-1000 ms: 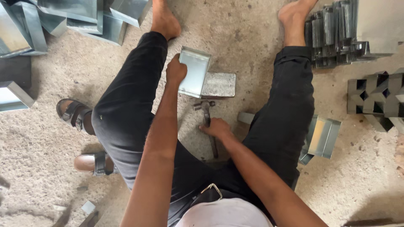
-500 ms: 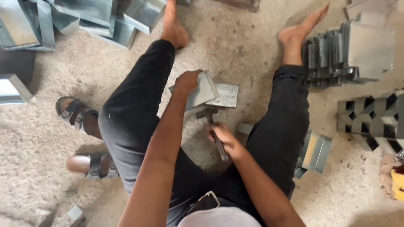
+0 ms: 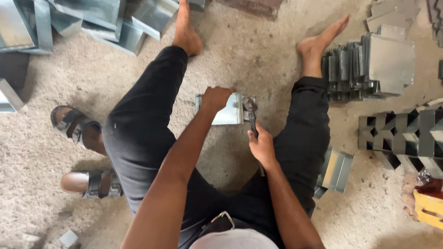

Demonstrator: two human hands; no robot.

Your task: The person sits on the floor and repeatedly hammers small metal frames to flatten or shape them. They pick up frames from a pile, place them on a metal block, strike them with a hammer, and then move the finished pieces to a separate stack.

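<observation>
While the metal piece (image 3: 224, 112) is lying on the floor (image 3: 258, 50) between the legs, the left hand (image 3: 216, 97) is gripping its top edge, and the right hand (image 3: 261, 145), just beside, is closing around a hammer (image 3: 251, 115) whose head is touching the piece's right end.

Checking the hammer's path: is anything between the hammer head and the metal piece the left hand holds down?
Nothing visible: the hammer head sits right at the edge of the metal piece, gripped by the right hand; the left hand presses farther left.
</observation>
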